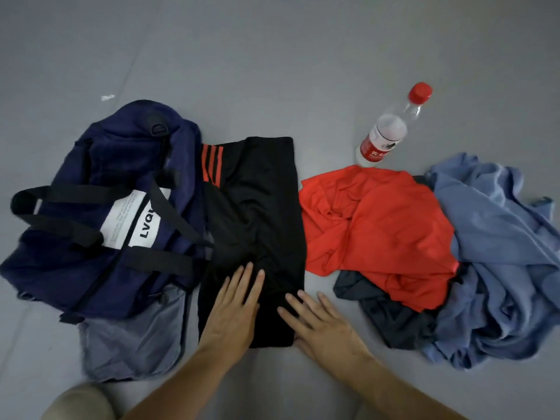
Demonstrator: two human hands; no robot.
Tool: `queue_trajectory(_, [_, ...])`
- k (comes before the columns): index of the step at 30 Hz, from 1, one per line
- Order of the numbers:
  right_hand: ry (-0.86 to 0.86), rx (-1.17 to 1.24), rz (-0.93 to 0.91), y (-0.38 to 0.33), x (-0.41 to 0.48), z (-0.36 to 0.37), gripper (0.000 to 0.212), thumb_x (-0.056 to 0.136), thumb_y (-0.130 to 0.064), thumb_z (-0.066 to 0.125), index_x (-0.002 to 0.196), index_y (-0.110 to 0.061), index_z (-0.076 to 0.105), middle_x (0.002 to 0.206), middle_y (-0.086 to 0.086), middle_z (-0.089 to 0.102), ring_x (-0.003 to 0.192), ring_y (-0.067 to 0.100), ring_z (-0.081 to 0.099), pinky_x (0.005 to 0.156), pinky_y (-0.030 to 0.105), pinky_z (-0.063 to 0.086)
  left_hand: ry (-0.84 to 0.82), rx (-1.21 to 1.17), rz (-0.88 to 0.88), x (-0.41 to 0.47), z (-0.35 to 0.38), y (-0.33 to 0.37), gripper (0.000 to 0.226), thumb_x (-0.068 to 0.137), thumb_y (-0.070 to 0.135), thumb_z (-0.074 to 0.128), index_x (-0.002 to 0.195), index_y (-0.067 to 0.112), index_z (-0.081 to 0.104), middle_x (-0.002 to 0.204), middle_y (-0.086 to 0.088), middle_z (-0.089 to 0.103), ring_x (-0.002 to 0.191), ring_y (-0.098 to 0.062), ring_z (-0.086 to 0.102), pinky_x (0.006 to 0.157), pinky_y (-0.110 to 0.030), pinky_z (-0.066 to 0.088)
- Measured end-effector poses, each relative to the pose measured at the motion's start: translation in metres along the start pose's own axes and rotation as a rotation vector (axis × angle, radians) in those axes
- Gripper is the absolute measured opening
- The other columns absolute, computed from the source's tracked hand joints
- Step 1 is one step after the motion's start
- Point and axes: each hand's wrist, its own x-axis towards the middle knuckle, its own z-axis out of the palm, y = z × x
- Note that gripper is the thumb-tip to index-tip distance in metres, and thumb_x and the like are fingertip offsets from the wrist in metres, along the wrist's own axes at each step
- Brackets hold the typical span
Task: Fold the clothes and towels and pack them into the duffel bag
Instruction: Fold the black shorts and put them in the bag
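A black garment with red stripes point(254, 213) lies folded lengthwise on the grey floor in the middle. My left hand point(235, 310) presses flat on its near end with straight fingers. My right hand point(318, 325) lies flat on the garment's near right edge, fingers spread. The navy duffel bag point(100, 207) with black straps and a white label sits to the left, touching the garment. To the right lies a crumpled heap: a red garment point(381, 225), a dark grey one point(391, 316) under it, and a blue cloth point(503, 262).
A plastic water bottle with a red cap point(391, 128) lies on the floor behind the red garment. A grey mesh pouch point(133, 338) lies in front of the bag. My knee point(78, 403) shows at the bottom left.
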Motion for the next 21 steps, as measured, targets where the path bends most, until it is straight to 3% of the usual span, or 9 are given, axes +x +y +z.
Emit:
queue_trajectory(4, [0.044,0.05,0.121,0.019,0.002,-0.006,0.086,0.076,-0.046,0.073,0.152,-0.026,0.039,0.155,0.006,0.043,0.142,0.028,0.041,0.114,0.052,0.036,0.001,-0.016,0.045,0.039,-0.002,0.022,0.066,0.105,0.029,0.03,0.161,0.021,-0.002,0.168,-0.009,0.003,0.155,-0.024,0.005,0.125,-0.042,0.008])
queue_trajectory(6, [0.101,0.078,0.135,0.019,0.003,-0.005,0.09,0.075,-0.039,0.076,0.154,-0.028,0.034,0.154,0.01,0.043,0.144,0.031,0.038,0.114,0.052,0.033,-0.012,-0.008,0.042,0.044,-0.003,0.023,0.07,0.105,0.03,0.034,0.16,0.023,-0.008,0.168,-0.008,-0.005,0.155,-0.022,-0.005,0.126,-0.042,0.005])
queue_trajectory(9, [0.222,0.041,-0.006,0.017,0.002,0.003,0.079,0.083,-0.019,0.065,0.155,-0.027,0.033,0.154,0.015,0.042,0.146,0.034,0.033,0.118,0.053,0.029,0.014,-0.032,0.066,0.035,-0.009,0.027,0.07,0.105,0.028,0.038,0.161,0.022,-0.003,0.169,-0.007,-0.001,0.155,-0.02,-0.005,0.127,-0.042,0.008])
queue_trajectory(12, [0.243,0.069,-0.088,0.017,0.007,0.008,0.08,0.072,-0.004,0.076,0.146,-0.021,0.05,0.15,0.012,0.048,0.14,0.032,0.044,0.112,0.046,0.041,-0.029,-0.007,0.103,0.007,-0.01,0.018,0.063,0.106,0.032,0.035,0.161,0.02,0.006,0.168,-0.005,0.006,0.156,-0.019,0.001,0.126,-0.041,0.013])
queue_trajectory(14, [0.258,0.131,-0.08,0.017,0.013,0.007,0.075,0.068,-0.002,0.079,0.138,-0.02,0.058,0.143,0.006,0.056,0.134,0.026,0.052,0.104,0.04,0.049,-0.118,0.021,0.089,-0.008,-0.015,0.004,0.065,0.107,0.051,0.023,0.161,0.022,-0.001,0.168,0.001,-0.008,0.155,-0.016,-0.008,0.125,-0.038,0.002])
queue_trajectory(17, [0.367,0.33,0.021,0.012,0.018,-0.007,0.049,0.08,-0.011,0.06,0.126,-0.024,0.067,0.129,-0.004,0.067,0.125,0.016,0.059,0.097,0.03,0.054,-0.259,0.033,0.1,-0.018,-0.026,-0.008,0.088,0.096,0.073,0.028,0.155,0.031,-0.022,0.16,0.01,-0.034,0.145,-0.008,-0.035,0.121,-0.032,-0.018])
queue_trajectory(19, [0.35,0.504,0.153,0.007,0.019,-0.021,0.036,0.087,-0.022,0.058,0.121,-0.027,0.069,0.12,-0.003,0.071,0.115,0.017,0.064,0.096,0.029,0.052,-0.23,0.035,0.111,-0.018,-0.033,-0.01,0.089,0.097,0.064,0.04,0.156,0.035,-0.02,0.165,0.008,-0.021,0.15,-0.01,-0.026,0.125,-0.034,-0.008])
queue_trajectory(21, [0.235,0.691,0.305,0.006,0.02,-0.035,0.03,0.093,-0.039,0.052,0.118,-0.028,0.064,0.105,0.002,0.07,0.1,0.021,0.065,0.085,0.031,0.053,-0.114,-0.064,0.058,-0.017,-0.039,-0.008,0.075,0.1,0.045,0.049,0.16,0.034,0.004,0.166,0.004,0.019,0.154,-0.015,0.013,0.124,-0.034,0.02])
